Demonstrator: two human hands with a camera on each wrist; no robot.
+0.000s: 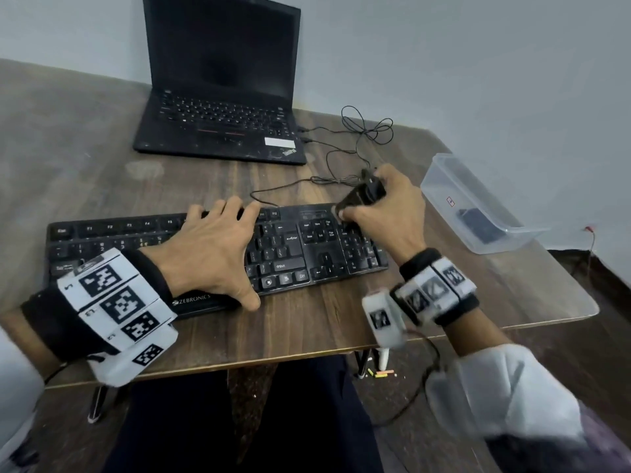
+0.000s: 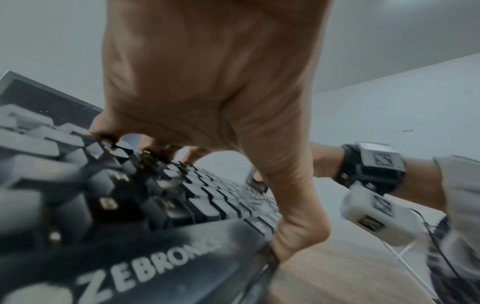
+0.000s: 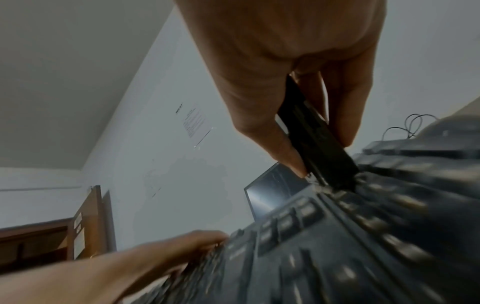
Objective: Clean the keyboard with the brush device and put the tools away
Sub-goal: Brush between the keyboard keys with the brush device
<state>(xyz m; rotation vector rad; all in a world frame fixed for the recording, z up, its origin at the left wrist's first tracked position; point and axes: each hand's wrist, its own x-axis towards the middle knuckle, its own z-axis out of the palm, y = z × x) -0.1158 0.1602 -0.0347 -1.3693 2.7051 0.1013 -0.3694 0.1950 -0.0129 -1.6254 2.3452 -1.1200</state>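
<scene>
A black Zebronics keyboard (image 1: 102, 240) lies across the wooden table (image 1: 300, 322). My left hand (image 1: 218, 247) lies spread over its middle keys, fingers straight, with the thumb (image 2: 296, 236) against the keyboard's front edge (image 2: 145, 257). My right hand (image 1: 386, 213) grips a black brush device (image 1: 362, 196), tilted so its lower end meets the keys at the top of the number pad. In the right wrist view the brush device (image 3: 319, 148) is pinched between thumb and fingers, its tip on the keyboard (image 3: 363, 236). The bristles are hidden.
A clear plastic box (image 1: 478, 203) holding a dark item stands at the table's right edge. A black laptop (image 1: 222, 97) stands open behind the keyboard, with thin cables (image 1: 358, 145) looping beside it. Small coloured bits lie on the floor (image 1: 382, 373).
</scene>
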